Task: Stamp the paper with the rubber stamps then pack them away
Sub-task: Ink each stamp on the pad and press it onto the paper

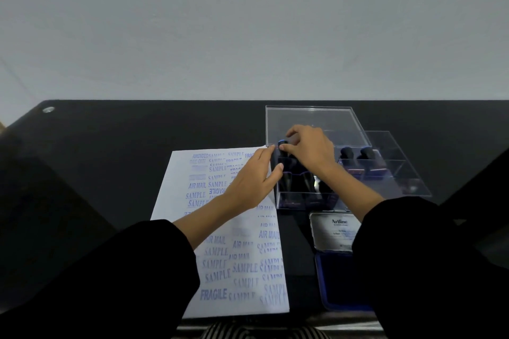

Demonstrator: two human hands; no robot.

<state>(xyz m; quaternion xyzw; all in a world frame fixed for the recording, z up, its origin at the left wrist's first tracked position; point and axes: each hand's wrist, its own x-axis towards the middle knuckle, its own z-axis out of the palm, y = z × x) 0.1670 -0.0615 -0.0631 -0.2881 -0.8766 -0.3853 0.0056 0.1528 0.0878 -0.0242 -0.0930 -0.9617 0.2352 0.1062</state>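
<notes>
A white paper [220,264] covered with several blue stamp prints lies on the black table. To its right stands a clear acrylic box [303,201] with its lid raised, holding several dark rubber stamps. My right hand [308,148] pinches the top of a rubber stamp [283,143] at the box's far left corner. My left hand [253,179] rests with straight fingers against the box's left wall, thumb on its edge. Two more stamps [356,155] stand in a second clear tray [407,173] to the right.
An open blue ink pad [334,278] with its Artline lid [334,231] raised lies near the front edge, right of the paper and partly under my right sleeve. The black table [137,146] ends at a grey wall behind.
</notes>
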